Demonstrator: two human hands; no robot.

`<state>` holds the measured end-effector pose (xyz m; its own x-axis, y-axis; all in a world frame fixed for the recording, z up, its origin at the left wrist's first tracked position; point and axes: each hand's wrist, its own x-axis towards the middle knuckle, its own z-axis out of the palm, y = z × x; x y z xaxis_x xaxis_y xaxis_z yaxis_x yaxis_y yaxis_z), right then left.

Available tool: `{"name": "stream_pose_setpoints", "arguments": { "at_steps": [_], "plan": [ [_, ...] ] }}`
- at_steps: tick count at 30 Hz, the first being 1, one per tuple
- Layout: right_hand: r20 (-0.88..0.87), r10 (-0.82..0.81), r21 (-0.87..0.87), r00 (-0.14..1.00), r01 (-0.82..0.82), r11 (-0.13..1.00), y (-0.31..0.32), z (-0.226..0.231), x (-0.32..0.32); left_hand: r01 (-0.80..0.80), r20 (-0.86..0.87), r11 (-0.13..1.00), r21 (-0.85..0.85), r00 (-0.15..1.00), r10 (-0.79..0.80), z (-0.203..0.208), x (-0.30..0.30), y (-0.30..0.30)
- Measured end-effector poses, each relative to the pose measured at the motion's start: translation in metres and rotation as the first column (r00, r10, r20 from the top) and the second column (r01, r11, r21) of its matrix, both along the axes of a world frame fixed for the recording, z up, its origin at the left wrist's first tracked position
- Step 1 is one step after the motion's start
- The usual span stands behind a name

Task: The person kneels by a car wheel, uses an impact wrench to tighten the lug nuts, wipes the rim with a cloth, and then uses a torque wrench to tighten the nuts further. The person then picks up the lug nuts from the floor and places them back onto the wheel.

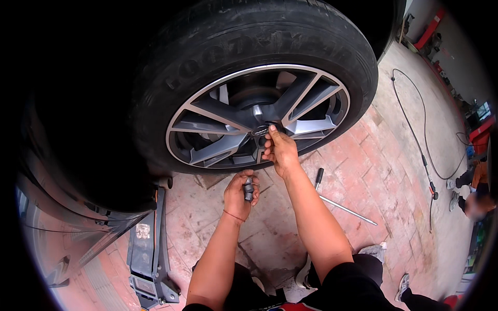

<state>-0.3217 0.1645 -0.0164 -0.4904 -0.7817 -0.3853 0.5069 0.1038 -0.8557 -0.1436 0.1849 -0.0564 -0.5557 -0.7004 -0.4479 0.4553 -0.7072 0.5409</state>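
Observation:
A car wheel with a black tyre (259, 44) and a grey alloy rim (218, 147) stands upright in front of me. My right hand (282, 151) reaches to the hub, its thumb and fingers pinched beside the centre cap (259, 131). Whatever sits between those fingertips is hidden. Lower and to the left, just under the tyre's bottom edge, my left hand (236, 191) is closed around dark metal lug bolts (248, 189). Part of them shows between the thumb and curled fingers.
On the paved floor to the right of my right forearm lies a long wrench with a black grip (319, 176). A grey floor jack (147, 254) stands at left beside the dark car body (88, 223). Farther right, a black hose (399, 101) trails near another person (480, 179).

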Motion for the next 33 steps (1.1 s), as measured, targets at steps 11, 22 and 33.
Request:
{"name": "stream_pose_setpoints", "arguments": {
  "at_steps": [11,22,33],
  "plan": [
    [-0.689,0.421,0.104,0.59,-0.494,0.863,0.079,0.006,0.027,0.308,0.33,0.814,-0.492,0.931,-0.153,0.016,0.002,-0.016],
    [0.626,-0.313,-0.164,0.714,0.513,0.842,0.015,-0.043,0.019,0.042,0.307,0.987,-0.157,0.952,0.008,-0.004,-0.016,-0.001],
    [0.611,-0.48,0.026,0.629,0.591,0.806,-0.025,-0.034,0.025,0.093,0.395,0.98,-0.177,0.919,-0.016,-0.009,0.003,-0.003]
  ]
}}
